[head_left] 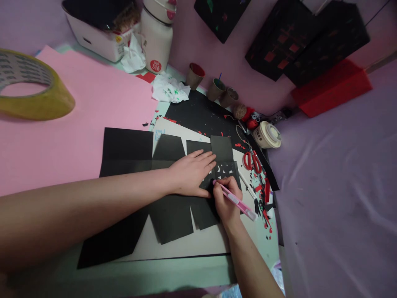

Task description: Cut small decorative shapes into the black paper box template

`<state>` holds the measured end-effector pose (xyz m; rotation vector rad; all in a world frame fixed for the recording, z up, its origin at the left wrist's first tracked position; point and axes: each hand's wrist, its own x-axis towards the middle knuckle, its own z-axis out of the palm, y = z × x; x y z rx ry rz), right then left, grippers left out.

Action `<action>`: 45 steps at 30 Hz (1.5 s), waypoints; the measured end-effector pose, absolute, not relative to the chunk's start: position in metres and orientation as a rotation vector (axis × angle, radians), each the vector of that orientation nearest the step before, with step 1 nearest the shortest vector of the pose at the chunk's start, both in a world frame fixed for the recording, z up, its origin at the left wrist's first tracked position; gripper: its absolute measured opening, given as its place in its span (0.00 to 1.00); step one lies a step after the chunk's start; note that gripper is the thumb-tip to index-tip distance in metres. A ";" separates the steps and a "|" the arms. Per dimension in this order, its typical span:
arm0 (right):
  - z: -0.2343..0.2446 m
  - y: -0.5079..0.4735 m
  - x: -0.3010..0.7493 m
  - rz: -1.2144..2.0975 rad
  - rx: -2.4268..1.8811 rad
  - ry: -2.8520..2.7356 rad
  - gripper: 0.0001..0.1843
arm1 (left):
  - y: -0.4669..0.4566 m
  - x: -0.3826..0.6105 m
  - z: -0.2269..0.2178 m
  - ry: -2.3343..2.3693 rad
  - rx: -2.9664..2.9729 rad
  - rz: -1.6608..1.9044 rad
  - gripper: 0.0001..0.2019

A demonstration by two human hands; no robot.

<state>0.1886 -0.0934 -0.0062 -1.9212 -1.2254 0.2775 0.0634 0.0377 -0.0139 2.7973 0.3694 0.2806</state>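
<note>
A large black paper sheet (pixel 127 149) with cut flaps lies across a white board (pixel 186 244). My left hand (pixel 194 171) rests flat on the sheet, fingers spread and pointing right. Close by its fingertips, my right hand (pixel 228 198) grips a pink craft knife (pixel 237 200), its tip down at the paper. Small cut-out shapes (pixel 225 169) show white through the black sheet just above my right hand. The knife's very tip is hidden near my fingers.
Red-handled scissors (pixel 252 161) and red and black scraps lie at the right. A yellow tape roll (pixel 58 97) sits on pink paper (pixel 93 91). Behind stand paper cups (pixel 195 76), a white bottle (pixel 156 39) and a lidded cup (pixel 267 134). Black paper boxes (pixel 279 41) hang above.
</note>
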 end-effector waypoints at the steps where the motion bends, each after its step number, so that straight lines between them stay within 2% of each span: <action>1: -0.006 -0.093 0.189 0.272 -1.919 -1.227 0.06 | 0.038 0.064 -0.014 0.373 2.796 0.281 0.46; 45: -0.013 -0.093 0.203 0.371 -1.862 -1.206 0.06 | 0.039 0.064 -0.015 0.366 2.814 0.276 0.48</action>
